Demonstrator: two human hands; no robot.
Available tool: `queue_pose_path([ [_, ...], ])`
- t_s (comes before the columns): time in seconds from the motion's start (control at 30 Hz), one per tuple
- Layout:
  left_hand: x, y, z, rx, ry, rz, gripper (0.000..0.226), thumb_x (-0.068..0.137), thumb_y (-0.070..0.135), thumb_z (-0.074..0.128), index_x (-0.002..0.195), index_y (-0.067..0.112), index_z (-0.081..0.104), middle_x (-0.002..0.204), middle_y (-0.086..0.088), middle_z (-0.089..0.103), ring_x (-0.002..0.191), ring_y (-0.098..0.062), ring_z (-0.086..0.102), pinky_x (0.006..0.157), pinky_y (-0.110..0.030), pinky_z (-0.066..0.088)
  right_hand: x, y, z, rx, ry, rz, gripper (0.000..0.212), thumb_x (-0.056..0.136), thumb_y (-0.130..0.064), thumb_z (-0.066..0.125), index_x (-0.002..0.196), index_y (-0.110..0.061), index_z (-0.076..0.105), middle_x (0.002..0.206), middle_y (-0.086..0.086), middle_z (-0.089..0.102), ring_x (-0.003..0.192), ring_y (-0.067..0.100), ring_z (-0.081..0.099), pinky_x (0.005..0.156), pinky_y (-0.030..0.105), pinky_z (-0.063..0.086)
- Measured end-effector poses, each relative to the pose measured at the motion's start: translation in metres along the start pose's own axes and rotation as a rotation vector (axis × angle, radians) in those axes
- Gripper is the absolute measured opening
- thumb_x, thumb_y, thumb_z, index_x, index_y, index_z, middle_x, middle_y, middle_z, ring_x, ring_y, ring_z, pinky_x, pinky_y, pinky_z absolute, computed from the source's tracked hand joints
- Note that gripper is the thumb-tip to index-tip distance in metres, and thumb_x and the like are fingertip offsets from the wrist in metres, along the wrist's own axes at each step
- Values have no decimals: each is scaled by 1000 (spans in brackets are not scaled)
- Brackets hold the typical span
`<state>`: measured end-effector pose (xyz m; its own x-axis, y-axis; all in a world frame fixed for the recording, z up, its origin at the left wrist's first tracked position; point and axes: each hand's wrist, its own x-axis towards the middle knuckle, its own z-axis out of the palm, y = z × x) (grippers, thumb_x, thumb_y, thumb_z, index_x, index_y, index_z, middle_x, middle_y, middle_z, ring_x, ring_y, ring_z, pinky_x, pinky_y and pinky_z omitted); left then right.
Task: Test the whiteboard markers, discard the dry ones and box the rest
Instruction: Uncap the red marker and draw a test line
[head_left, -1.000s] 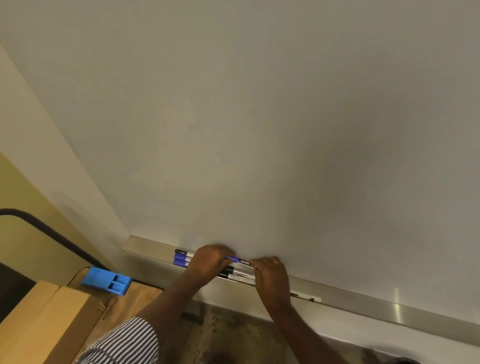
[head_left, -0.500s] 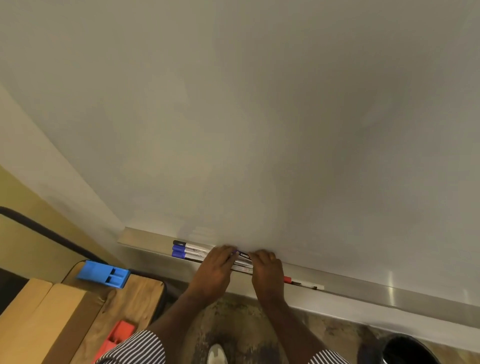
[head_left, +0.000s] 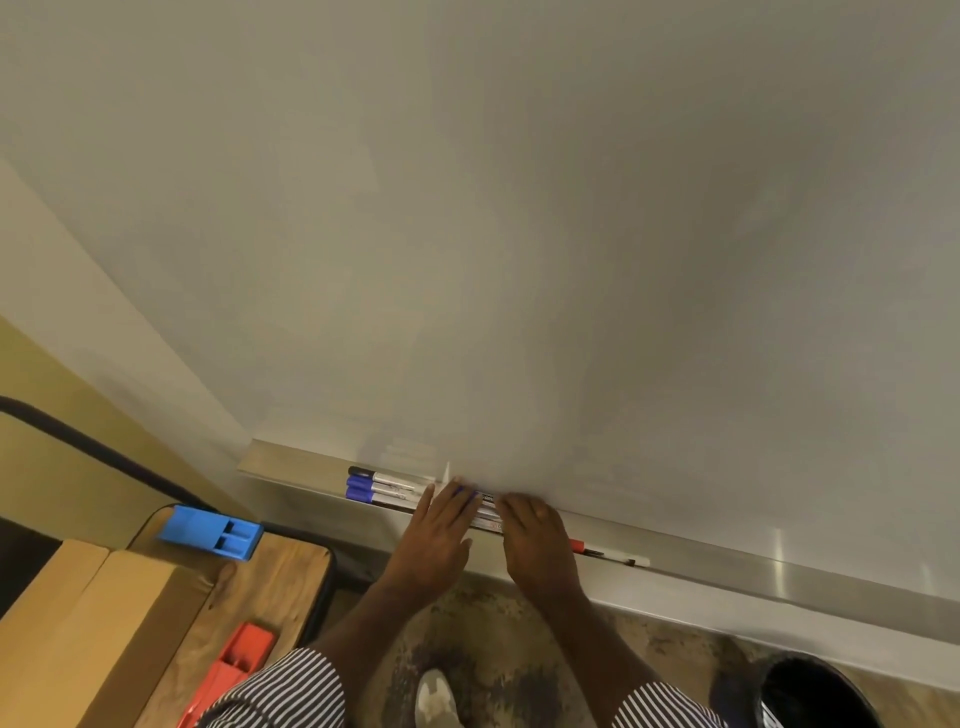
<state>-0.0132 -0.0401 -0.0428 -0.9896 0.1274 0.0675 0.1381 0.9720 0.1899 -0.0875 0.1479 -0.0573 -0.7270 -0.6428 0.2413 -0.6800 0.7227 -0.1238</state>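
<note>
Both hands sit on the marker bundle (head_left: 415, 491) in the metal tray (head_left: 727, 566) under the whiteboard (head_left: 519, 234). Left hand (head_left: 439, 525): fingers straight, lying close together flat across the barrels, tips at the board edge. Right hand (head_left: 535, 535): fingers bent down over the markers just beside the left; whether they pinch one, cannot tell, the tips are hidden. Capped ends, one black and two blue, stick out past the left hand, barrels silver-white and parallel. A separate red-capped marker (head_left: 608, 552) lies in the tray to the right of the right hand, apart from the bundle.

Tray is brushed aluminium, a long narrow ledge with bare length on both sides of the hands. Board surface is matte and plain. Lower left: wooden table (head_left: 270, 582) with rounded dark-edged corner, holding a blue plastic box (head_left: 210, 532), a red plastic box (head_left: 234, 665) and a cardboard box (head_left: 78, 634). Lower right: black round bin (head_left: 815, 696) on the mottled floor (head_left: 493, 649). Striped sleeves at the bottom edge.
</note>
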Motion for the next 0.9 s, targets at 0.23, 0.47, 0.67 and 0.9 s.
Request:
queue_pose_path([
  [0.23,2,4,5,11,-86,-58,60,95,40,39,148,13,50,157,-9,44,149,-28,33,119,-48,13,-3,-6,-4,22,-78,-14,51,79,-24,85,127,-17,70,127,2,70,115,24,67,102,42,52],
  [0.47,6,17,5,-38,-100,-79,58,95,42,41,143,13,55,150,-8,52,144,-27,41,125,-43,1,-1,0,-14,37,-40,-88,50,79,-20,83,127,-17,69,124,2,70,112,24,68,101,42,52],
  [0.67,17,43,4,-100,-66,-29,55,95,37,43,143,11,54,148,-9,54,142,-31,45,121,-42,10,-17,28,-21,18,-28,-44,41,88,-20,56,127,-17,67,125,3,68,113,25,64,100,40,52],
  [0.9,37,96,9,-107,-10,124,48,88,30,66,132,13,65,139,-8,63,133,-30,56,110,-54,44,-62,74,-43,-8,28,39,40,85,-16,76,124,-18,69,122,2,70,111,24,67,97,39,52],
])
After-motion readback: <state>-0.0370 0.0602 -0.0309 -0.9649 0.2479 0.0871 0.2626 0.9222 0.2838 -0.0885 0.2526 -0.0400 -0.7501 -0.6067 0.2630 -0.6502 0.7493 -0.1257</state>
